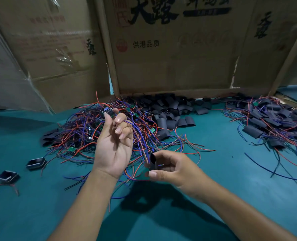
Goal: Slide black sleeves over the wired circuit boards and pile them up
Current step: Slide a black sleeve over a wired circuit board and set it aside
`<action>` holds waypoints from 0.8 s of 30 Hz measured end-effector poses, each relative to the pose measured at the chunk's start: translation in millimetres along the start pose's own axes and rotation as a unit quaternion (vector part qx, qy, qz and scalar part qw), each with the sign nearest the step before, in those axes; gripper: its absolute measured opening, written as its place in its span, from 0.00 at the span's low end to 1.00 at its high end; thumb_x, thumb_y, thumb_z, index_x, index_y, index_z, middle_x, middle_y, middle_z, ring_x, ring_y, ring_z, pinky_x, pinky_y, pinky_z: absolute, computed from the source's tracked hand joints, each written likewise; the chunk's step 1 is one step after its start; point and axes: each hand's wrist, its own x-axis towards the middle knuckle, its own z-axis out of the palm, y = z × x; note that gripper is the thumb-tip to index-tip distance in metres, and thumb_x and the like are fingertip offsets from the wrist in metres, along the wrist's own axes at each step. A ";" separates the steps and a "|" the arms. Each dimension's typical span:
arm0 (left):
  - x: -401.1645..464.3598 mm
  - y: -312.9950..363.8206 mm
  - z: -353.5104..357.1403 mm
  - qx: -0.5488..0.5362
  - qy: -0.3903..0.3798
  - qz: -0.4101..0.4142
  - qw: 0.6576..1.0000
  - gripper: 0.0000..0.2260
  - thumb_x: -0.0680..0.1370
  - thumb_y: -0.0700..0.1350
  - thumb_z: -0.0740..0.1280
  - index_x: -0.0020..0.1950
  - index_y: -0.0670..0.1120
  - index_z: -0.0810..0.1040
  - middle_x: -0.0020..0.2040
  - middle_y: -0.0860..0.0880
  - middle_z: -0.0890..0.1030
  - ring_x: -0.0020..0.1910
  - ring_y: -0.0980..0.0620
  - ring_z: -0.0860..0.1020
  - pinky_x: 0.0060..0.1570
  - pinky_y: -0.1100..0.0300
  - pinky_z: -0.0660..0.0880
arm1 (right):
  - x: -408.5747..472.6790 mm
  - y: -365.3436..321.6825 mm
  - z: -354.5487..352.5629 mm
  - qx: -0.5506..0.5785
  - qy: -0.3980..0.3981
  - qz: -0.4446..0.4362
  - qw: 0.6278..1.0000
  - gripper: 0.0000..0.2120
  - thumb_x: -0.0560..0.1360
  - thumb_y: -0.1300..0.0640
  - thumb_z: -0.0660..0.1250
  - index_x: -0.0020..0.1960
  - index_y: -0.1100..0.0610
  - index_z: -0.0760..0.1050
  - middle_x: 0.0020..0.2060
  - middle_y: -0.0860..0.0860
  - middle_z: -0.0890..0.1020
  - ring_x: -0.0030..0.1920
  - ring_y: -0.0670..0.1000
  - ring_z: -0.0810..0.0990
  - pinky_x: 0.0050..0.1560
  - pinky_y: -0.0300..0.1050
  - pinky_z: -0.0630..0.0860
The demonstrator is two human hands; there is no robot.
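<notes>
Two loose caps (pixel 8 176) lie far left on the tabletop (pixel 231 171). Left hand (pixel 113 145) pinches a board (pixel 110 112), raised, wires (pixel 140 136) trailing. Right hand (pixel 168 166) fingers pinch a sleeve (pixel 152 161) open. Risk: dangling wires snag the sleeve mouth. Finished pile (pixel 273 122) far right.

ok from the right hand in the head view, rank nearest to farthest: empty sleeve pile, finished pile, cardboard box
From the right hand:
1. Empty sleeve pile, behind it, mid-table.
2. Finished pile, far right.
3. Cardboard box, upright at the back.
</notes>
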 end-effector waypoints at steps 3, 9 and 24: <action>-0.1 -0.6 0.0 0.011 0.000 0.004 1.000 0.10 0.85 0.49 0.56 0.54 0.44 0.71 0.39 0.50 0.68 0.30 0.57 0.68 0.30 0.66 0.70 | -2.1 -1.4 3.0 -0.002 -0.027 -0.008 1.000 0.14 0.71 0.67 0.74 0.55 0.64 0.77 0.47 0.51 0.81 0.46 0.45 0.78 0.54 0.40 0.76; -0.1 -1.4 -0.2 0.081 -0.007 0.020 0.996 0.12 0.84 0.51 0.55 0.50 0.45 0.72 0.37 0.52 0.70 0.29 0.58 0.67 0.30 0.67 0.70 | -3.7 -7.6 8.2 0.042 -0.017 -0.024 0.999 0.18 0.67 0.59 0.76 0.52 0.66 0.76 0.45 0.57 0.82 0.42 0.50 0.78 0.49 0.50 0.79; -3.4 -9.7 3.3 0.233 -0.021 0.032 0.972 0.09 0.82 0.49 0.57 0.51 0.46 0.73 0.38 0.51 0.75 0.29 0.58 0.68 0.29 0.68 0.69 | -1.9 -5.3 6.8 0.035 0.048 -0.050 0.997 0.06 0.69 0.56 0.75 0.44 0.53 0.79 0.36 0.50 0.83 0.38 0.49 0.81 0.45 0.45 0.79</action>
